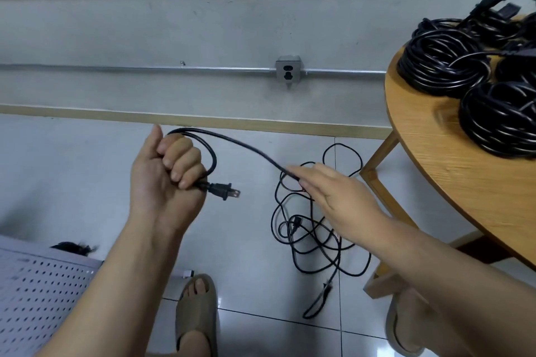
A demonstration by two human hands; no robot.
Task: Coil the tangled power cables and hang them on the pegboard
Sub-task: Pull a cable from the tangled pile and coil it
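Note:
My left hand grips a black power cable near its two-pin plug, which sticks out to the right. The cable loops over my fist and runs right to my right hand, whose fingers pinch it. Below that hand the remainder of the cable lies in a tangled heap on the tiled floor. A white pegboard shows at the lower left. Several coiled black cables sit on the round wooden table at the right.
A wall socket on a metal conduit sits on the grey wall ahead. My feet in slippers stand on the tiles. A table leg stands right beside the tangled heap. A dark object lies behind the pegboard.

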